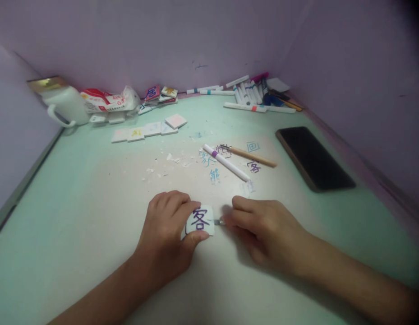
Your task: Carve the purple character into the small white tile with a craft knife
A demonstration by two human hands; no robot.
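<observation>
My left hand (170, 223) grips a small white square tile (208, 214) with a purple Chinese character on it, thumb at the near edge and fingers at the far edge. In my right hand (263, 225) is a craft knife (218, 222), its handle hidden by the curled fingers. The thin metal blade points left at the tile's right edge; whether it cuts in cannot be seen. Just beyond both hands lie a white marker (229, 164) with a purple band and a wooden-handled tool (251, 155) with a dark tip.
Characters are written on the tabletop (111, 243), with white shavings (168, 158) scattered left of them. A phone (314, 158) lies at right. Along the back are a white mug (69, 106), a plastic packet (109, 99), tiles (151, 128) and several markers (246, 92).
</observation>
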